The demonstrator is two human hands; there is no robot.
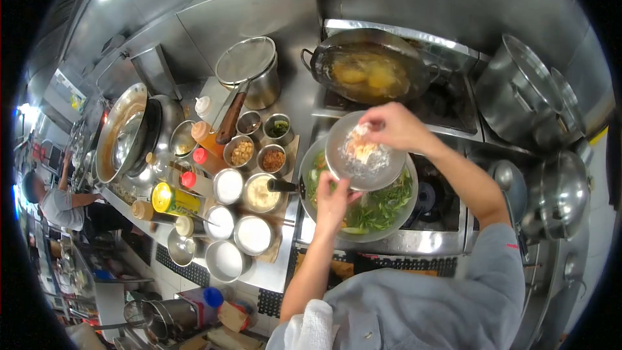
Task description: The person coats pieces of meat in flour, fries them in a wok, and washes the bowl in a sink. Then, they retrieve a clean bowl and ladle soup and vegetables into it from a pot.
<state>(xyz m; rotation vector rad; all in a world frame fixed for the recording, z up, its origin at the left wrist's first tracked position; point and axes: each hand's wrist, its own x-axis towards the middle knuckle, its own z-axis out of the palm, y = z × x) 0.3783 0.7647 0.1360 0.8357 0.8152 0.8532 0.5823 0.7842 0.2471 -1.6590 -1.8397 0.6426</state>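
My left hand (333, 202) grips the near rim of a shallow metal bowl (392, 167), thumb at the edge. White flour and pale orange, flour-dusted food pieces (360, 150) lie inside the bowl. My right hand (391, 127) reaches over the far rim, its fingers closed together on the floured pieces. Below the bowl, partly covered by it, a wide pan (307, 163) holds leafy greens (383, 218). Just behind, a black two-handled wok (317, 68) contains oil with golden pieces (369, 76) in it.
Left of the stove stand tubs of white seasoning (254, 234), small cups of toppings (272, 159), squeeze bottles (208, 161) and a strainer (246, 59) on a pot. Tall pots (512, 100) stand at right. A person (61, 210) is at far left.
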